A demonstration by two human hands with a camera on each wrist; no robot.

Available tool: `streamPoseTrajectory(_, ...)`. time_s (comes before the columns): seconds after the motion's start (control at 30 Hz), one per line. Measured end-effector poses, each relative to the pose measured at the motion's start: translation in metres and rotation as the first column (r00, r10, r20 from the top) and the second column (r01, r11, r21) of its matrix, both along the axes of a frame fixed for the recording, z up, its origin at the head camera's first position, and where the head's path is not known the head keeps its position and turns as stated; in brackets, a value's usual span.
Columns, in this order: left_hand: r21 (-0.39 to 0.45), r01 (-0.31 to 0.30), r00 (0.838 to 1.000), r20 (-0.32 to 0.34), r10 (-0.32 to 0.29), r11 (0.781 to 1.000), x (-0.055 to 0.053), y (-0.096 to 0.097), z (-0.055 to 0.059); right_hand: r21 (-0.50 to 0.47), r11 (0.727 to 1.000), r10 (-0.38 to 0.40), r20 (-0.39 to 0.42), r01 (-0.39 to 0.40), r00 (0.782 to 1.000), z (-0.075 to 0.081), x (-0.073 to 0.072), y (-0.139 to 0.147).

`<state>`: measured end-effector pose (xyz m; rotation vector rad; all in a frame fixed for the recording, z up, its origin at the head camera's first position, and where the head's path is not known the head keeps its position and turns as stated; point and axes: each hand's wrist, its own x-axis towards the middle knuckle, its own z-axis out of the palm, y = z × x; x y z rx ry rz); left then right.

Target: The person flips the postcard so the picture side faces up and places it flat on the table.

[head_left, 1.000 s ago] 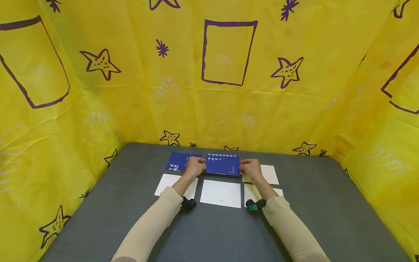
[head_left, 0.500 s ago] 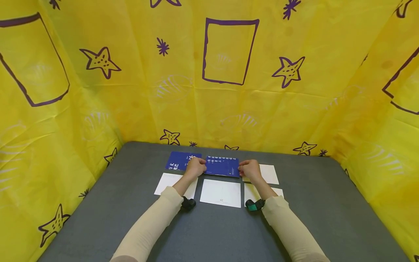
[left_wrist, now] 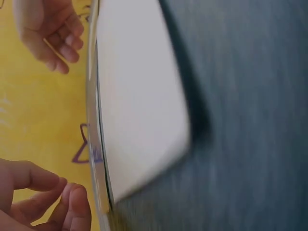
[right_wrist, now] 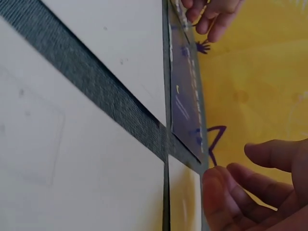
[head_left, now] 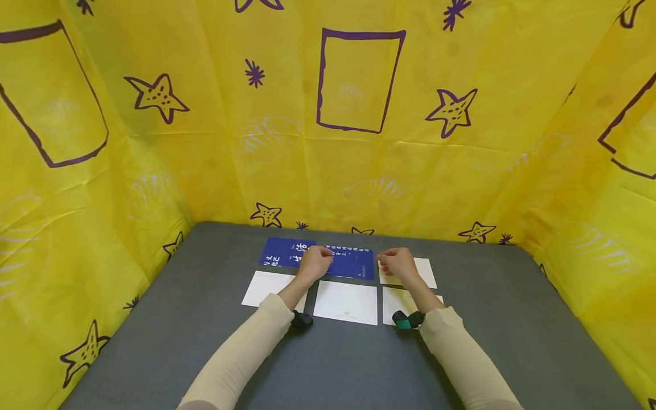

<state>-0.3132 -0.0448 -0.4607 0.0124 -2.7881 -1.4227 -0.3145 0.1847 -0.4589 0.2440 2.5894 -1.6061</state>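
On the table (head_left: 328, 364), the rear-centre card (head_left: 353, 265) has a first card (head_left: 279, 252) to its left, a second card (head_left: 423, 272) right, a third card (head_left: 345, 303) in front, a fourth card (head_left: 266, 289) front-left, a fifth card (head_left: 396, 300) front-right, and the cloth backdrop (head_left: 353, 165) behind.

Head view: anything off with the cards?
Nothing stands out: two blue cards and four white cards lie in two roughly even rows, with no visible spill or damage. The left hand hides the boundary between the blue cards, so spacing there can't be judged.

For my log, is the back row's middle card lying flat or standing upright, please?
Flat: the blue card lies on the grey table, its lettered face turned upward.
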Motion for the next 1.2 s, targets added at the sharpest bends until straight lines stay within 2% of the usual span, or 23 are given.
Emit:
streamPoseTrajectory(0.13,0.04,0.01,1.0,-0.001,-0.01,0.999,0.004,0.014,0.0,0.033,0.999,0.018,-0.01,-0.018,1.0,0.001,0.001,0.009)
streamPoseTrajectory(0.37,0.028,0.047,0.999,0.018,-0.047,0.999,0.009,0.032,0.001,0.069,0.997,0.024,-0.006,-0.023,1.0,0.004,0.005,0.027)
streamPoseTrajectory(0.5,0.038,0.073,0.997,0.02,-0.073,0.997,0.01,0.04,0.003,0.098,0.995,0.006,-0.001,-0.006,1.0,0.007,0.007,0.038)
streamPoseTrajectory(0.7,0.064,0.095,0.994,0.04,-0.097,0.993,0.01,0.055,0.005,0.157,0.987,0.02,0.008,-0.021,1.0,0.013,0.01,0.054)
streamPoseTrajectory(0.97,-0.032,0.085,0.993,0.088,-0.082,0.996,0.014,0.074,0.009,0.239,0.971,0.011,0.025,-0.017,1.0,0.012,0.014,0.076)
streamPoseTrajectory(1.2,-0.037,0.107,0.99,0.092,-0.104,0.994,0.014,0.091,0.008,0.3,0.954,0.002,0.057,-0.019,0.998,0.011,0.017,0.092)
